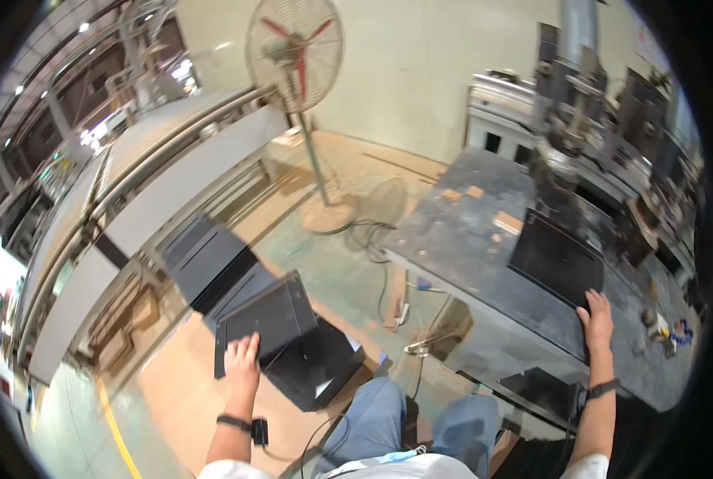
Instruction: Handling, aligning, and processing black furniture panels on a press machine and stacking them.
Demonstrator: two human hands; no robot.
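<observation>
A flat black rectangular panel [264, 319] with a raised rim lies slightly tilted on top of a stack of black panels [316, 363] at the lower left. My left hand [243, 357] grips its near left edge, fingers on the upper face; the thumb is hidden. At the right, another black panel [557, 257] lies flat on the grey machine table [452, 215]. My right hand [597, 321] is closed at its near right corner, with the thumb on the near side and the fingers along the right edge.
Further dark panels [205, 255] lean behind the stack, on brown board [173, 383]. A pedestal fan [296, 52] stands behind, its cable [372, 239] on the floor. A long roller conveyor [173, 152] runs along the left. Machine heads [568, 136] rise over the table; wood scraps [508, 222] lie on it.
</observation>
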